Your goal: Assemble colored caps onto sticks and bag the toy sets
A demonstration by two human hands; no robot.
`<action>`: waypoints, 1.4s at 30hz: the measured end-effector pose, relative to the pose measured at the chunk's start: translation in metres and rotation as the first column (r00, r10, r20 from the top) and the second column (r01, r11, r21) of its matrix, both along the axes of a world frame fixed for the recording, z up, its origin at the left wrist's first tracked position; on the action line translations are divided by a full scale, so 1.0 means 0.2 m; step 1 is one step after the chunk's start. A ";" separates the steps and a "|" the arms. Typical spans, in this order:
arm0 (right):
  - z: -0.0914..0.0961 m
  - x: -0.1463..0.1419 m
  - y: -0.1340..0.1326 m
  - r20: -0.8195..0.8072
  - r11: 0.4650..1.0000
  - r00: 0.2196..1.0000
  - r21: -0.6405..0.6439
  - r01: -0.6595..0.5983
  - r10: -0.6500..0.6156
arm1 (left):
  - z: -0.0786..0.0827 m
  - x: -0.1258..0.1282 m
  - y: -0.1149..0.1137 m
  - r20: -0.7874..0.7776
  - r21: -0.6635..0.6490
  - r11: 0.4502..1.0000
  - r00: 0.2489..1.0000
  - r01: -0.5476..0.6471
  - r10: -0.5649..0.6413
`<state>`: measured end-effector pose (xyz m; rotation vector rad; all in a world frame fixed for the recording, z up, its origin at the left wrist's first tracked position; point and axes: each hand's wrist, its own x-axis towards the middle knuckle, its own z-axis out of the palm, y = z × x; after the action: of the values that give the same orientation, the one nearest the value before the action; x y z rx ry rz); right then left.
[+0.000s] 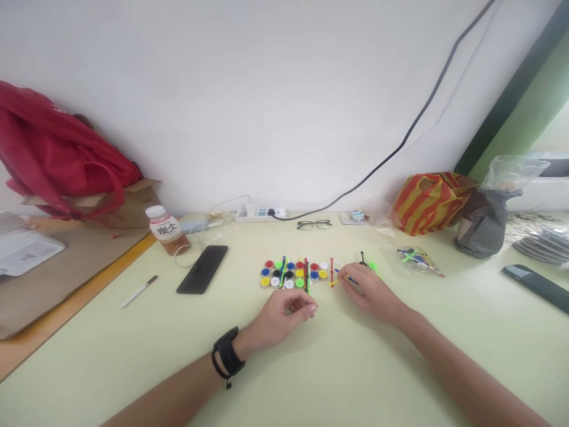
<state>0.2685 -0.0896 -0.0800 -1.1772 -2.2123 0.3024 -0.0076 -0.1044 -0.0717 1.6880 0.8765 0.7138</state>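
Note:
Several small coloured round discs lie in rows on the pale green table, with thin coloured sticks laid across them. My left hand, a black watch on its wrist, rests just in front of the discs with its fingers curled in a loose pinch; what it holds I cannot make out. My right hand lies to the right of the rows, fingertips closed on a thin blue stick near a red stick. A green and black piece sits just beyond it.
A black phone, a white pen and a drink bottle lie at left. Glasses and a power strip sit by the wall. A clear bag of parts, striped bag, grey bag and another phone are at right.

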 end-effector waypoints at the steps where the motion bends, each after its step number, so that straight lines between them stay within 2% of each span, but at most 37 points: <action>1: 0.00 0.00 0.00 -0.014 1.000 1.000 0.002 0.006 -0.006 | 0.00 0.00 0.00 0.000 -0.001 1.000 1.000 -0.003 0.003; 4: 0.01 -0.01 0.00 -0.068 0.999 0.996 -0.007 0.050 -0.050 | 0.00 0.00 0.00 0.006 -0.006 1.000 1.000 -0.009 0.009; 7: 0.03 -0.01 -0.01 -0.077 0.988 0.985 -0.044 0.150 -0.153 | 0.00 0.00 0.00 0.007 -0.001 1.000 1.000 -0.007 0.007; 12: 0.06 0.05 0.00 0.117 0.953 0.958 -0.129 0.275 -0.260 | 0.00 0.01 0.00 -0.005 0.004 1.000 1.000 -0.010 0.010; 17: 0.00 0.09 0.03 0.311 0.923 0.897 -0.121 0.366 -0.315 | 0.00 0.00 0.00 -0.013 0.012 1.000 1.000 -0.009 0.009; 23: -0.06 0.04 0.08 0.280 0.893 0.868 -0.070 0.445 -0.410 | -0.02 0.00 0.01 -0.018 0.030 1.000 1.000 0.002 -0.001; 25: -0.06 0.01 0.07 0.232 0.910 0.893 -0.060 0.410 -0.387 | -0.02 0.00 0.01 -0.015 0.030 1.000 1.000 -0.002 0.003; 28: -0.04 -0.02 0.04 0.167 0.970 0.963 -0.084 0.227 -0.211 | -0.01 0.00 0.00 -0.013 0.023 1.000 1.000 -0.003 0.004; 30: -0.02 -0.04 0.02 0.170 0.988 0.980 -0.095 0.123 -0.106 | 0.00 0.01 0.00 -0.014 0.021 1.000 1.000 -0.003 0.003; 32: -0.01 -0.05 0.01 0.202 0.990 0.975 -0.083 0.110 -0.091 | 0.00 0.01 0.00 -0.014 0.021 1.000 1.000 -0.005 0.005; 35: -0.02 -0.04 0.01 0.235 0.985 0.962 -0.067 0.159 -0.140 | 0.00 0.01 0.00 -0.013 0.022 1.000 1.000 -0.006 0.006; 38: -0.03 -0.02 0.02 0.206 0.982 0.964 -0.043 0.183 -0.170 | 0.00 0.01 0.00 -0.016 0.025 1.000 1.000 -0.001 0.001; 42: -0.06 -0.03 0.02 0.202 0.995 0.975 -0.005 0.098 -0.095 | 0.00 0.01 0.00 -0.016 0.031 1.000 1.000 0.007 -0.006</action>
<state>0.2618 -0.0858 -0.0917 -1.3722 -2.3184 0.1650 -0.0058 -0.1046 -0.0716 1.7252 0.8747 0.7136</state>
